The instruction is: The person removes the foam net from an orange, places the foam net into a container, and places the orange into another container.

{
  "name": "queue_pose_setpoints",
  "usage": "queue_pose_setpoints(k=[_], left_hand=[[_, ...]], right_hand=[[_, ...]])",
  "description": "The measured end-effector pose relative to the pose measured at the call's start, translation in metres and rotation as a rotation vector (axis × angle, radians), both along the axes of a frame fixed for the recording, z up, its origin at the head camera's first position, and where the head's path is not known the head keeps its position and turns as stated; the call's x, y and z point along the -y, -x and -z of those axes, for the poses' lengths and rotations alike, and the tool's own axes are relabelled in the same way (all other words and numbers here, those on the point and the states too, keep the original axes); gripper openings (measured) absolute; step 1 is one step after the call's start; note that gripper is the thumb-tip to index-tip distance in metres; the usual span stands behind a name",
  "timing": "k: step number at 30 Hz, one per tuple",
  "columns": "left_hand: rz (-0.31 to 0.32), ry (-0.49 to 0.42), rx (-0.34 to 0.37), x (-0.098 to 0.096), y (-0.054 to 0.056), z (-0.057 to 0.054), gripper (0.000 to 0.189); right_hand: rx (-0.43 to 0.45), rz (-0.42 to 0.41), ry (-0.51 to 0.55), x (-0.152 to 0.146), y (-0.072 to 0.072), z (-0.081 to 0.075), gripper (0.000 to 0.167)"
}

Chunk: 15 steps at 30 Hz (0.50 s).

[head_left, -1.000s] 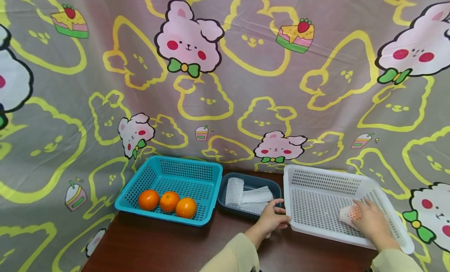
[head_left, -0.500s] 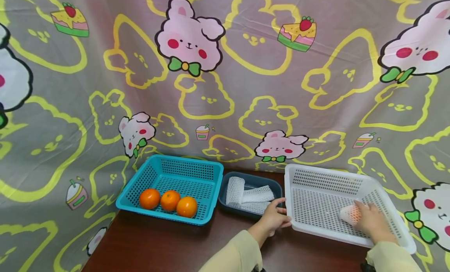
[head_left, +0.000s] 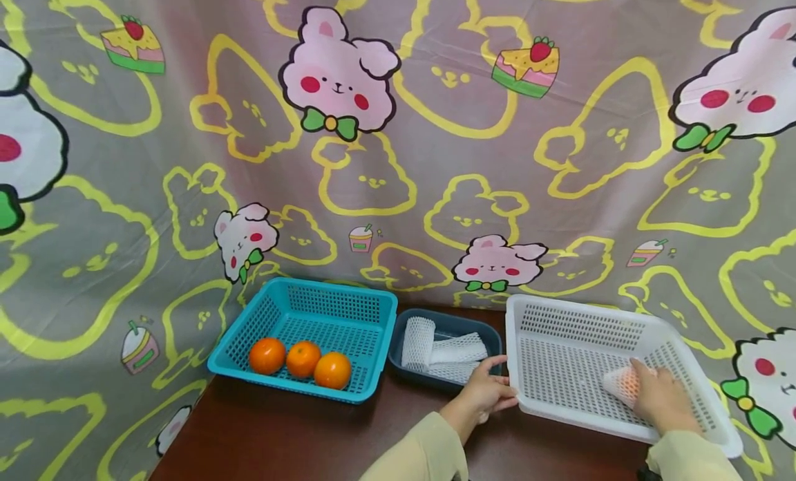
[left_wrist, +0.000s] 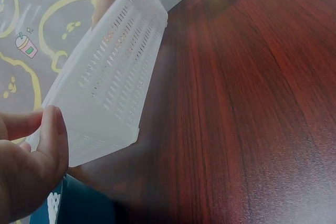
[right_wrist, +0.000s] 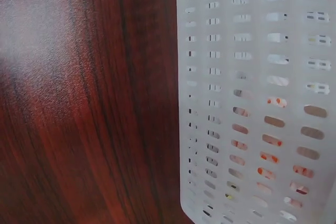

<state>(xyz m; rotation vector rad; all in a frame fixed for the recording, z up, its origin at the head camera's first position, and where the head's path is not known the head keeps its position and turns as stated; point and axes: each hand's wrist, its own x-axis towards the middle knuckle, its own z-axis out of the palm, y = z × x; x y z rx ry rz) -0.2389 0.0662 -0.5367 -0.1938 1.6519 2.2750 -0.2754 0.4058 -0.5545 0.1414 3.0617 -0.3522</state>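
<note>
In the head view my left hand [head_left: 486,392] is at the near left corner of the white plastic basket [head_left: 591,415]. The left wrist view shows thumb and fingers pinching the rim of this basket [left_wrist: 100,108]. Inside it, toward the right, my right hand [head_left: 667,398] holds an orange in a white foam net sleeve [head_left: 622,384] close over the perforated floor. The sleeve's white end points left, and orange colour shows through its mesh beside the fingers. From the right wrist, the basket wall [right_wrist: 252,77] covers most of the hand and fruit; bits of orange show through the slots.
A blue basket [head_left: 249,372] on the left holds three bare oranges [head_left: 302,359]. Between the baskets stands a dark blue tray [head_left: 398,367] with several white foam net sleeves [head_left: 419,343]. All rest on the brown table [head_left: 298,432], before a rabbit-patterned curtain [head_left: 398,156].
The head view shifts slightly. Both hands keep their places at the white basket, and the right one still holds the netted orange.
</note>
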Motion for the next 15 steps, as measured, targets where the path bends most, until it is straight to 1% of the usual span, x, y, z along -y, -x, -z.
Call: queue_pose_setpoints(k=[3, 6, 11, 15], left_hand=[[-0.007, -0.01, 0.002, -0.001, -0.0004, 0.001, 0.065], [-0.01, -0.002, 0.007, -0.0017, -0.0002, 0.0002, 0.064], [-0.012, 0.003, 0.005, -0.0024, -0.0001, 0.0016, 0.065], [-0.013, 0.004, 0.001, -0.0025, 0.0002, 0.0024, 0.067]], right_hand=[[-0.026, -0.02, -0.007, -0.002, -0.0017, 0.0, 0.084], [-0.001, 0.016, 0.009, -0.0004, -0.0028, -0.0023, 0.088], [-0.008, 0.02, 0.019, -0.0008, -0.0014, -0.0034, 0.099], [-0.033, -0.009, 0.03, 0.0016, -0.0015, -0.0061, 0.094]])
